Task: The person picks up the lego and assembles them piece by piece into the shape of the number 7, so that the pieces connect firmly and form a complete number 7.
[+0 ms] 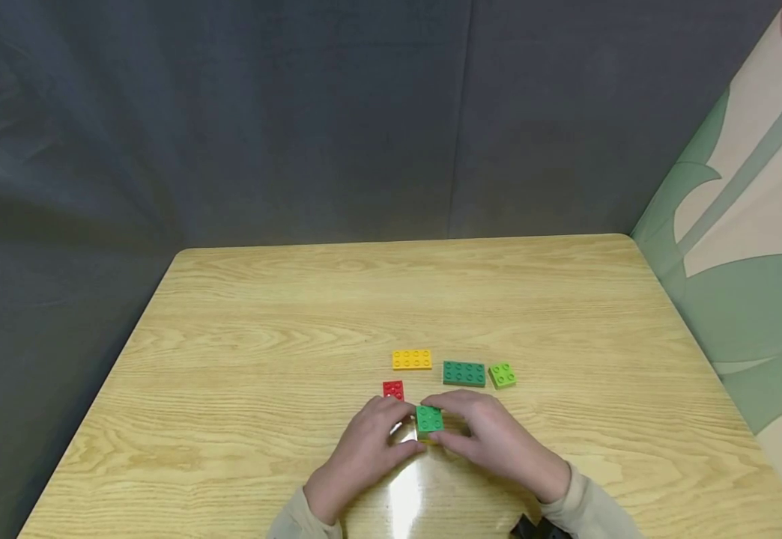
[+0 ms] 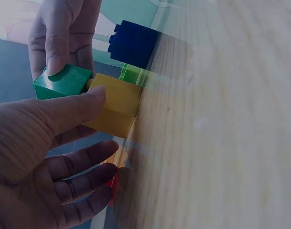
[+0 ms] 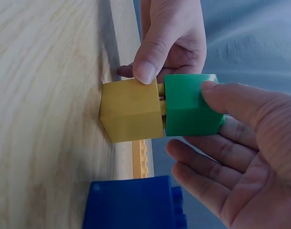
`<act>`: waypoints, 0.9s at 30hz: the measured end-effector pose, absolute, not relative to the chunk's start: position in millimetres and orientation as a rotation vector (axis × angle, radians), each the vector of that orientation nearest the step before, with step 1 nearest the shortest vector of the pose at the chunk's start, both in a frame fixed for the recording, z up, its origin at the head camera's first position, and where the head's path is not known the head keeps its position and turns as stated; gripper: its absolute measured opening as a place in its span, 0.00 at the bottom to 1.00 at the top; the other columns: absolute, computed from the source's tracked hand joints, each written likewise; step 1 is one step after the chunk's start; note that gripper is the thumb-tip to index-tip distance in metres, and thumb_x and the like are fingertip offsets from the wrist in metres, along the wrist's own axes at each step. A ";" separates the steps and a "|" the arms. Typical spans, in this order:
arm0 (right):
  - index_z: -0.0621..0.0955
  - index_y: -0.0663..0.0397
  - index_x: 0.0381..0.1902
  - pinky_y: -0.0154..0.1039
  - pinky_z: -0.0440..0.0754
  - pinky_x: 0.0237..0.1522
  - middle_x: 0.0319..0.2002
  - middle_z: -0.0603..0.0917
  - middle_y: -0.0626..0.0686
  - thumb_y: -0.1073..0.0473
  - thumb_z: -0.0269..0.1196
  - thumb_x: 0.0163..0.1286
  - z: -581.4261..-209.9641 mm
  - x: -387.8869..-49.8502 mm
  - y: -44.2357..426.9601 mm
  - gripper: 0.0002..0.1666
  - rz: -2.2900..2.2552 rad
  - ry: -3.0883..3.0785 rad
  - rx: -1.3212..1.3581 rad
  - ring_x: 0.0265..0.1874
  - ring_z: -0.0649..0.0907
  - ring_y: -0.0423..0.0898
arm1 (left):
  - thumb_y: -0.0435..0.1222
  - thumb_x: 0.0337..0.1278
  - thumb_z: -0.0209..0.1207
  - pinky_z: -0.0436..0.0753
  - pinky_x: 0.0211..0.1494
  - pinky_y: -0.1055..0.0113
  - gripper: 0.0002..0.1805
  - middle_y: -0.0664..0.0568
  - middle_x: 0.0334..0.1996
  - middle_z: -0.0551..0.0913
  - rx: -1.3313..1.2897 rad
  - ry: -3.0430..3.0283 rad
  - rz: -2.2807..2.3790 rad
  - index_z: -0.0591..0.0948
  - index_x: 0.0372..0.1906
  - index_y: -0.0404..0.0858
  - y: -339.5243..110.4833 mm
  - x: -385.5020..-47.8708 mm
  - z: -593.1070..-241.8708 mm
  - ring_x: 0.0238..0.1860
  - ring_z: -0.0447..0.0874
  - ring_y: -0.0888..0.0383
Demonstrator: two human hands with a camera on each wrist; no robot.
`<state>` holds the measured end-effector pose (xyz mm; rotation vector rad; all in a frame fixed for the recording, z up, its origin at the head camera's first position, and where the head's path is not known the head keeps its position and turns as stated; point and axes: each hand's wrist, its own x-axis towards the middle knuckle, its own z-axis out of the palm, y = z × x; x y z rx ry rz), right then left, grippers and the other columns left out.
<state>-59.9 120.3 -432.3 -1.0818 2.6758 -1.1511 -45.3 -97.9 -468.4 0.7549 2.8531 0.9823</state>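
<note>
My left hand (image 1: 366, 440) pinches a yellow toy brick (image 3: 131, 114) between thumb and fingers, the brick standing on the table. Directly above it, a green toy brick (image 1: 429, 419) is gripped by my right hand (image 1: 495, 438), with the thumb on its near face. In the right wrist view, the yellow brick's studs show in a narrow gap under the green one, so the two are not pressed flush. The remaining fingers of my left hand spread loosely in the left wrist view. A red brick (image 1: 393, 388) lies just beyond the left fingers, partly covered by them.
Beyond the hands on the wooden table (image 1: 229, 374) lie a long yellow brick (image 1: 412, 359), a long dark green brick (image 1: 464, 373) that looks blue in the wrist views, and a lime brick (image 1: 502, 375). Something black (image 1: 538, 528) sits by the right sleeve. A dark curtain (image 1: 337, 135) hangs behind.
</note>
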 end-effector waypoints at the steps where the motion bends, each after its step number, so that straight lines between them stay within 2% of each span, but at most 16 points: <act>1: 0.82 0.55 0.53 0.46 0.79 0.55 0.50 0.85 0.48 0.57 0.72 0.60 -432.1 -59.9 120.2 0.23 -1.147 2.679 -1.085 0.52 0.82 0.46 | 0.49 0.51 0.70 0.76 0.50 0.68 0.21 0.60 0.43 0.81 0.755 2.853 0.981 0.82 0.49 0.46 -98.0 -45.3 -468.5 0.44 0.73 0.64; 15: 0.83 0.54 0.53 0.46 0.79 0.55 0.49 0.85 0.48 0.57 0.71 0.60 -428.5 -59.9 118.3 0.22 -1.091 2.692 -1.109 0.51 0.82 0.45 | 0.49 0.51 0.70 0.76 0.48 0.69 0.21 0.62 0.42 0.81 0.771 2.845 1.011 0.82 0.51 0.47 -97.6 -45.9 -469.0 0.43 0.73 0.65; 27: 0.83 0.53 0.51 0.45 0.79 0.54 0.48 0.85 0.46 0.57 0.72 0.59 -430.8 -60.1 117.7 0.21 -1.111 2.681 -1.106 0.50 0.82 0.44 | 0.50 0.53 0.68 0.76 0.51 0.68 0.23 0.62 0.44 0.82 0.756 2.828 1.002 0.81 0.53 0.48 -97.6 -46.0 -468.5 0.45 0.74 0.66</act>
